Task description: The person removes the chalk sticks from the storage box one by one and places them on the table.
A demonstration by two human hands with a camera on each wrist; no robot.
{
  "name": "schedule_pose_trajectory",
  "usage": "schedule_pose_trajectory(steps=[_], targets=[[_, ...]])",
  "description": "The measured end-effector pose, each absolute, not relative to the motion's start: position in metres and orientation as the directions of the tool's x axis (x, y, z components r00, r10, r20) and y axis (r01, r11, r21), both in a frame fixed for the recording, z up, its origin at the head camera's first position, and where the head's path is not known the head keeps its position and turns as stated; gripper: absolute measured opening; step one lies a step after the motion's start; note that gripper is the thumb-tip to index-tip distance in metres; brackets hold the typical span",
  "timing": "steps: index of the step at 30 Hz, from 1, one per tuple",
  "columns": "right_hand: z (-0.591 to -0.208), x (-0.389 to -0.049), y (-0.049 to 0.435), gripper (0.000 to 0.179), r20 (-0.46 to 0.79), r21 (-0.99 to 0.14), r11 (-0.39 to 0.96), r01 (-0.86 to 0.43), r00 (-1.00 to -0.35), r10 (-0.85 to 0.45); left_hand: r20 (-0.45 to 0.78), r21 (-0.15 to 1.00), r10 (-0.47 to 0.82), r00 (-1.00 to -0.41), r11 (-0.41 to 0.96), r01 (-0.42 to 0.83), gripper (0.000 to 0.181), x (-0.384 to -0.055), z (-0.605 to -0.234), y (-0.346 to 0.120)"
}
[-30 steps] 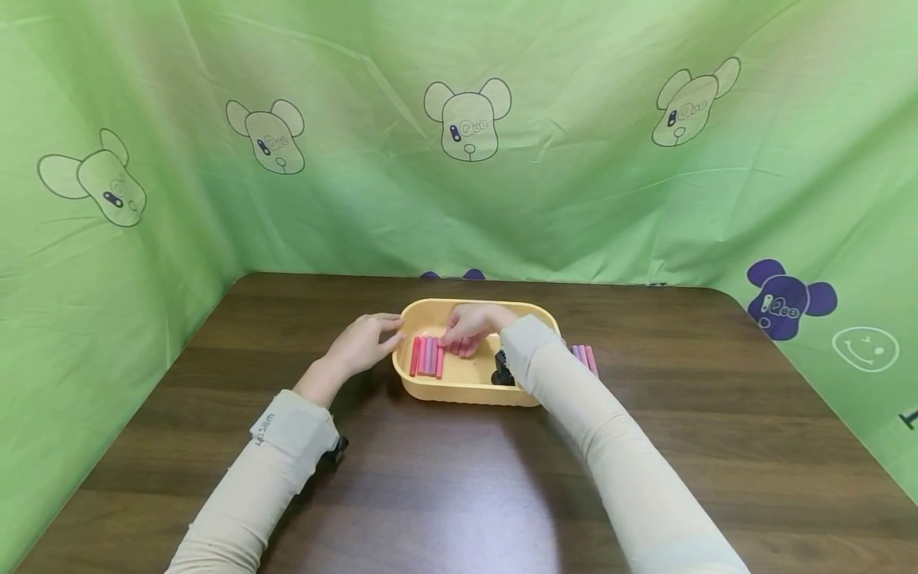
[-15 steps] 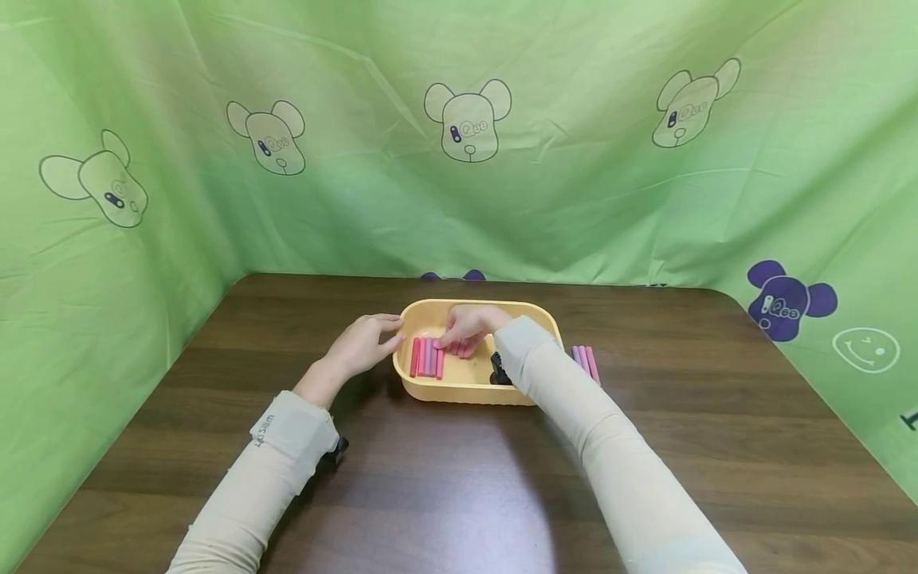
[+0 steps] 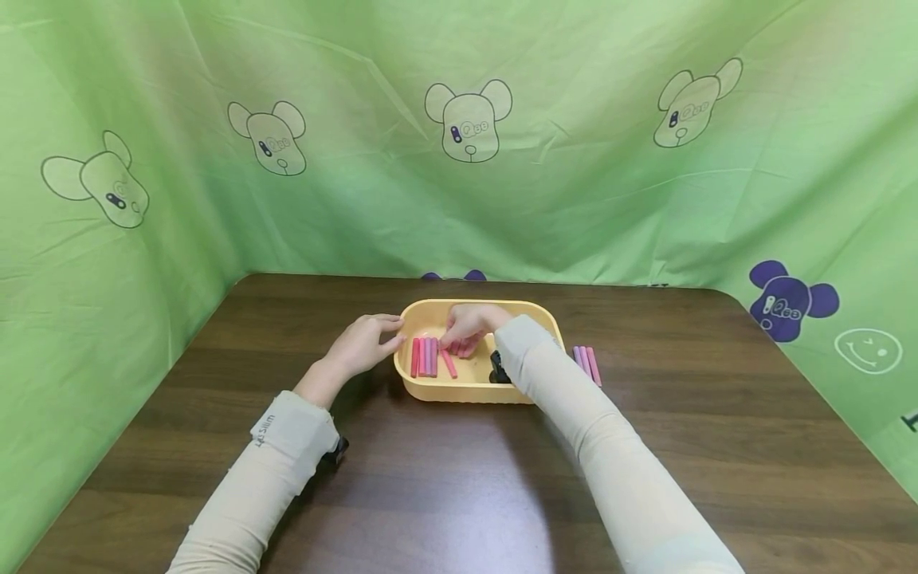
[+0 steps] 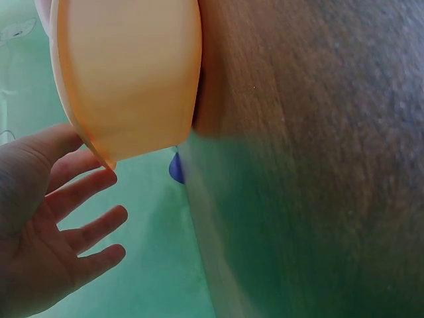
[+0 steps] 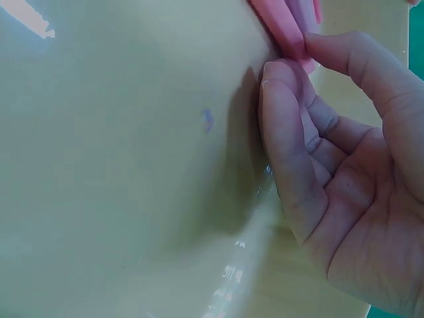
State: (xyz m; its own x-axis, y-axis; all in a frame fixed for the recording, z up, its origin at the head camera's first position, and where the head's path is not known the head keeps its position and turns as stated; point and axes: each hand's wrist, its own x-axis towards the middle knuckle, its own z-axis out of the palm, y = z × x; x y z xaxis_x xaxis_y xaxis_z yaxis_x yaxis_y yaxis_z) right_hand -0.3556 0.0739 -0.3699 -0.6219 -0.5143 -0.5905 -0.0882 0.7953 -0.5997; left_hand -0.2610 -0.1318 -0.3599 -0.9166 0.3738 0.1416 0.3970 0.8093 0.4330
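A shallow yellow plastic tub (image 3: pixel 459 394) stands on the table. At its left end, a row of red, pink and purple sticks (image 3: pixel 424 357) lies side by side. My right hand (image 3: pixel 469 328) is inside the tub and pinches the far end of a slanted pink stick (image 3: pixel 449 364) between thumb and index finger. In the right wrist view that pink stick (image 5: pixel 281 26) meets the fingertips, the other fingers curled in. My left hand (image 3: pixel 362 343) touches the tub's left rim, thumb and fingers loosely extended; the left wrist view shows fingertips (image 4: pixel 106 177) at the rim's corner.
Several pink and purple sticks (image 3: pixel 586 364) lie on the table just right of the tub, partly behind the right sleeve. The brown wooden table (image 3: pixel 430 478) ends at a green printed cloth (image 3: pixel 459 215) behind. A black wrist camera (image 3: pixel 498 371) hangs under the right wrist, inside the tub.
The rightmost pink stick of the row has come away to the right and now slants. My right hand shifted slightly left, then back right. My left hand has stayed at the rim.
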Motion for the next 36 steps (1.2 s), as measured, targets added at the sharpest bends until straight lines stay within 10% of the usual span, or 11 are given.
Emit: schedule_pose_trajectory(steps=[36], targets=[[-0.329,-0.355,0.128,0.017,-0.432,-0.779,0.620,-0.091,-0.639,-0.636,0.151,0.432,0.373,-0.915,0.808,0.401,0.040,-0.262,-0.362,-0.133]])
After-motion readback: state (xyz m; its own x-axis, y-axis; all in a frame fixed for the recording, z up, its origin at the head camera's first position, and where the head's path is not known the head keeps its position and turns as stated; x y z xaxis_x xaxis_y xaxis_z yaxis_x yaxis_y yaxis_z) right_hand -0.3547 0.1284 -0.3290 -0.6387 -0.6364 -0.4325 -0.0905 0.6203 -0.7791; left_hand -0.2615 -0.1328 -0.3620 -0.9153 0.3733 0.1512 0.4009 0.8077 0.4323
